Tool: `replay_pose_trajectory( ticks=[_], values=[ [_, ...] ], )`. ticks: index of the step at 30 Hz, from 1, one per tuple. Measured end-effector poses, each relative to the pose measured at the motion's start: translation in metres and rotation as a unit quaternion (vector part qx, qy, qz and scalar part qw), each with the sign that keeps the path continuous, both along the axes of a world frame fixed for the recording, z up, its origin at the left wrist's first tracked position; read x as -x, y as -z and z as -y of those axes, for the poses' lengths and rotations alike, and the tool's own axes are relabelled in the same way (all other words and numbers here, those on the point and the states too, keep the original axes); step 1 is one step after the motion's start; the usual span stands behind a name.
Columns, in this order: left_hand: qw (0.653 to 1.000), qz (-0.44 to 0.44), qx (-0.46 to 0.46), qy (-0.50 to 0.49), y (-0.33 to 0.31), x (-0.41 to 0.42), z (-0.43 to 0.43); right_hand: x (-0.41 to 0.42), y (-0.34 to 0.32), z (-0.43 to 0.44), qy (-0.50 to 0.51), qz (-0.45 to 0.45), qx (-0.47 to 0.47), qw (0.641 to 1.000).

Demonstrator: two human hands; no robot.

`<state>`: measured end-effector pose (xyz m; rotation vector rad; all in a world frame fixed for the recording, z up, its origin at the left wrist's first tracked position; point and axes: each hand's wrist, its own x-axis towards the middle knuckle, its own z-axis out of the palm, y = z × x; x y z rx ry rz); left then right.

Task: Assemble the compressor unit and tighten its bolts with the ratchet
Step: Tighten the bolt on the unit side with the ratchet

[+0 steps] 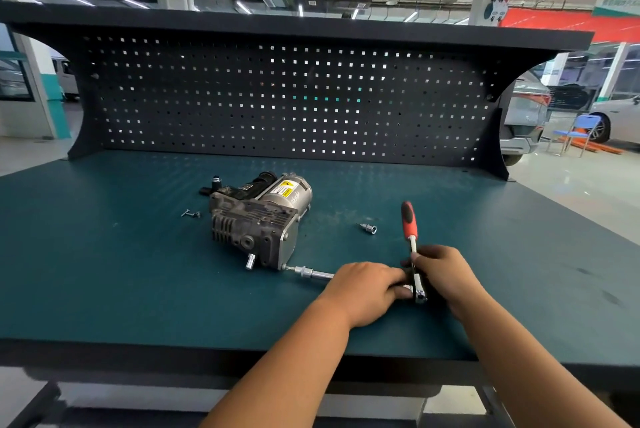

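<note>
The grey compressor unit (258,219) lies on the green bench top (138,271), its silver motor can pointing to the back right. A ratchet (412,244) with a red and black handle stands tilted up to the back. Its chrome extension bar (313,274) runs left to a bolt at the compressor's near right corner. My left hand (363,290) grips the extension bar close to the ratchet head. My right hand (446,277) holds the ratchet's shank just above the head.
A loose chrome socket (369,228) lies right of the compressor. Two small bolts (190,214) lie to its left, and a small black part (216,181) stands behind it. A dark pegboard (284,101) closes the back of the bench.
</note>
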<state>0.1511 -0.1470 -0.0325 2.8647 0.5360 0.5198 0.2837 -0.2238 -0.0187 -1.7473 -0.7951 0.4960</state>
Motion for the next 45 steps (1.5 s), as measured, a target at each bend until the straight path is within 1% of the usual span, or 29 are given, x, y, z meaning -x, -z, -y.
replay_pose_trajectory(
  ticks=[2,5,6,8,11,14,18,21,22,23,25,26,27,30,31,34,36,38,40,43,45],
  values=[
    [1.0,-0.004,-0.005,-0.009,-0.001,-0.001,0.0,0.008,0.0,0.013,-0.01,0.014,-0.085,0.996],
    [1.0,-0.001,-0.008,-0.016,-0.001,0.0,0.001,0.025,0.001,0.036,-0.034,0.036,-0.203,0.978],
    [1.0,0.001,-0.01,-0.016,-0.001,0.0,0.001,0.029,0.003,0.045,-0.051,0.048,-0.226,0.972],
    [1.0,0.003,-0.012,-0.014,-0.001,0.001,0.002,0.037,0.009,0.06,-0.092,0.081,-0.241,0.963],
    [1.0,-0.001,-0.009,-0.009,-0.002,0.001,0.002,0.041,0.013,0.068,-0.107,0.117,-0.222,0.962],
    [1.0,0.007,-0.008,-0.013,-0.001,0.002,0.002,0.032,0.012,0.054,-0.068,0.144,-0.2,0.967],
    [1.0,0.015,-0.011,0.002,-0.001,0.003,0.001,0.024,0.0,0.02,0.013,0.074,-0.185,0.98],
    [1.0,0.017,-0.001,0.002,0.0,0.001,0.0,0.012,-0.005,-0.006,0.054,-0.002,-0.105,0.993],
    [1.0,0.016,-0.004,0.001,0.0,0.0,0.0,0.008,-0.005,-0.013,0.058,-0.036,-0.075,0.995],
    [1.0,0.015,-0.009,0.001,0.0,0.0,0.0,0.005,-0.005,-0.017,0.058,-0.05,-0.035,0.996],
    [1.0,0.018,-0.008,0.006,0.0,-0.001,0.001,0.0,-0.002,-0.016,0.046,-0.008,0.041,0.998],
    [1.0,0.02,-0.003,0.01,0.001,-0.001,0.001,0.0,0.0,-0.014,0.04,0.016,0.049,0.998],
    [1.0,0.019,0.001,0.013,0.001,-0.002,0.001,0.001,0.001,-0.01,0.028,0.021,0.031,0.999],
    [1.0,0.011,-0.002,0.006,0.002,-0.003,0.001,0.014,0.001,0.01,-0.005,-0.015,-0.119,0.993],
    [1.0,0.013,0.0,0.003,0.002,-0.003,0.001,0.019,-0.001,0.017,-0.018,-0.005,-0.155,0.988],
    [1.0,0.019,0.016,-0.007,0.001,-0.003,0.001,0.033,0.001,0.04,-0.071,0.058,-0.22,0.971],
    [1.0,0.022,0.018,-0.011,0.001,-0.002,0.001,0.041,0.006,0.053,-0.096,0.055,-0.246,0.963],
    [0.999,0.027,0.017,-0.011,0.001,-0.002,0.002,0.042,0.009,0.056,-0.104,0.038,-0.252,0.961],
    [0.999,0.033,0.015,-0.006,0.001,-0.001,0.003,0.036,0.006,0.049,-0.082,0.028,-0.232,0.969],
    [0.999,0.042,0.011,0.007,0.0,0.003,0.003,0.023,0.0,0.028,-0.022,0.014,-0.171,0.985],
    [0.998,0.051,0.019,0.013,-0.002,0.004,0.003,0.014,-0.003,0.011,0.018,0.031,-0.115,0.993]
  ],
)
